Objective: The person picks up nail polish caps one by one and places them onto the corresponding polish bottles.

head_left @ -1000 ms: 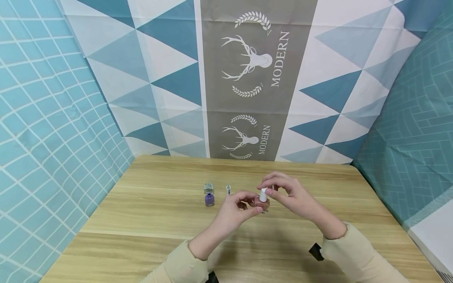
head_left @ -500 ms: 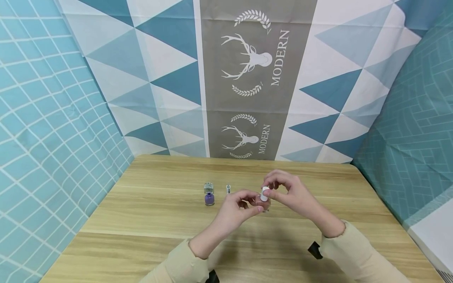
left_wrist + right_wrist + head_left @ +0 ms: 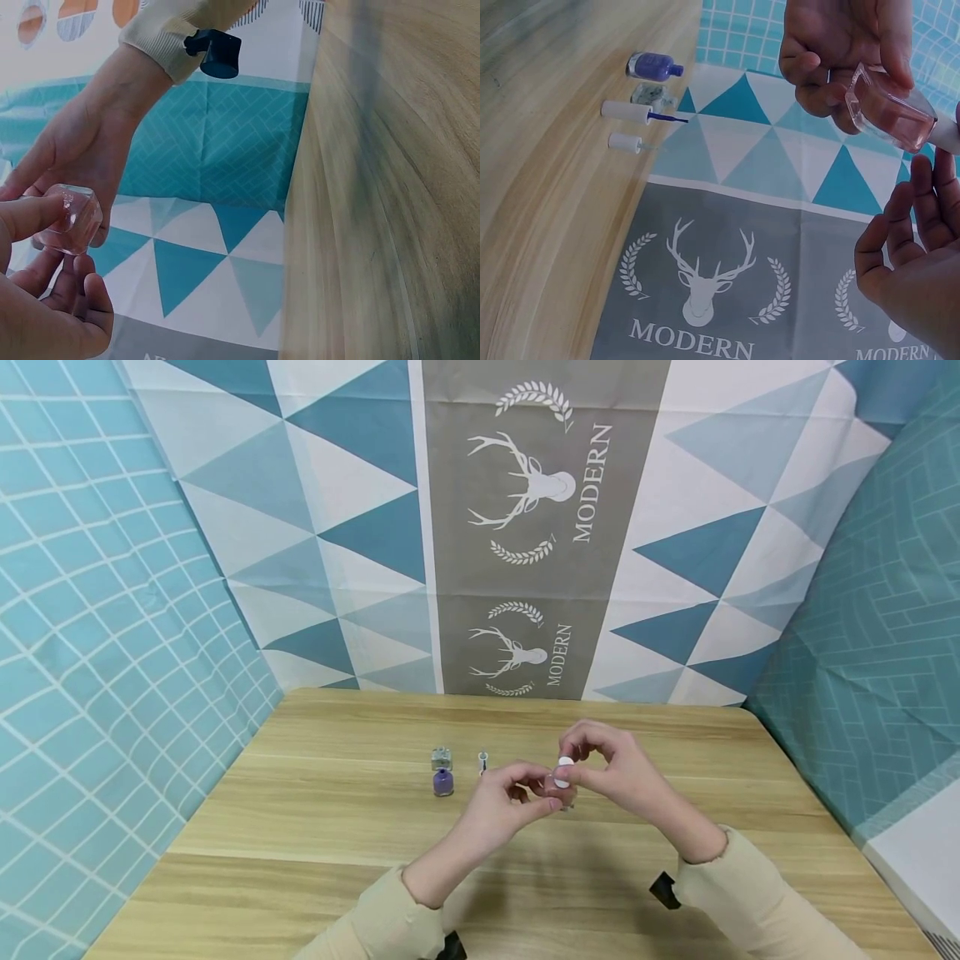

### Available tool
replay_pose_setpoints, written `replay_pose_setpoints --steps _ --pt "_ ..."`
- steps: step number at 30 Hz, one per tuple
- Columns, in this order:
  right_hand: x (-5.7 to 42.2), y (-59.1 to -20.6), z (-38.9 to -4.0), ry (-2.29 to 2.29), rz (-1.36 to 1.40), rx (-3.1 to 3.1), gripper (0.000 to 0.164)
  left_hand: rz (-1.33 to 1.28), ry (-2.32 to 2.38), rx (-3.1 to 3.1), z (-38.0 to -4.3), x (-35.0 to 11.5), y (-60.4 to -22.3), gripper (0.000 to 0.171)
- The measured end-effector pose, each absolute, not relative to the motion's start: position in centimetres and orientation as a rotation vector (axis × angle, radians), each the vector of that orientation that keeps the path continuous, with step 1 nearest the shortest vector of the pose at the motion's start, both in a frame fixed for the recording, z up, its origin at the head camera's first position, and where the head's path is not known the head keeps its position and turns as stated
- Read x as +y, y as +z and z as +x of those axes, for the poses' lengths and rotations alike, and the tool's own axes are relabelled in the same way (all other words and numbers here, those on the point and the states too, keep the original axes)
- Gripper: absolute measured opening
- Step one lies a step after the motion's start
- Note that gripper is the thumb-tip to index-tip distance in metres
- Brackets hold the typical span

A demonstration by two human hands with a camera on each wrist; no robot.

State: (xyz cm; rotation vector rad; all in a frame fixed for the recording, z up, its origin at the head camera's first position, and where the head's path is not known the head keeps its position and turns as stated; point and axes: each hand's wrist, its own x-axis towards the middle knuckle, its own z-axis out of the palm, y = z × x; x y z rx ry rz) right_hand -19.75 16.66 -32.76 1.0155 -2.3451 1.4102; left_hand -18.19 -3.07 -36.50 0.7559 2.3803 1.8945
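Observation:
My left hand holds a glass nail polish bottle with pink polish, its thumb on one side and fingers on the other. The bottle is raised above the table and tilted in the right wrist view. My right hand pinches the white cap at the bottle's neck between thumb and fingers. In the left wrist view the bottle's clear base faces the camera, and the cap is hidden. Whether the cap is loose on the neck I cannot tell.
Left of my hands stand an uncapped purple polish bottle and a clear glittery one behind it. Two white caps with brushes lie near them: one with a purple brush, one with a pale brush. Patterned cloth hangs beyond the wooden table.
My right hand's fingers have drawn in around the white cap and turned with it. Both hands and the bottle have shifted very slightly to the right. The other bottles stay put.

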Motion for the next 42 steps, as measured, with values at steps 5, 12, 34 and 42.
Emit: replay_pose_setpoints --steps 5,12,34,42 --pt "16.69 -32.9 -19.81 1.392 1.027 -2.348 0.022 0.762 1.895 2.387 -18.22 -3.05 -36.59 0.022" --pt "17.12 -32.89 -19.87 1.288 1.12 -2.38 0.028 0.752 1.895 2.376 -18.26 -3.14 -36.58 0.023" --pt "17.42 -32.86 -19.79 1.358 1.261 -2.374 0.025 0.749 1.856 2.403 -18.23 -3.22 -36.67 0.024" --pt "17.35 -32.98 -19.88 1.36 1.21 -2.38 0.02 0.762 1.867 2.396 -18.16 -3.18 -36.63 0.025"
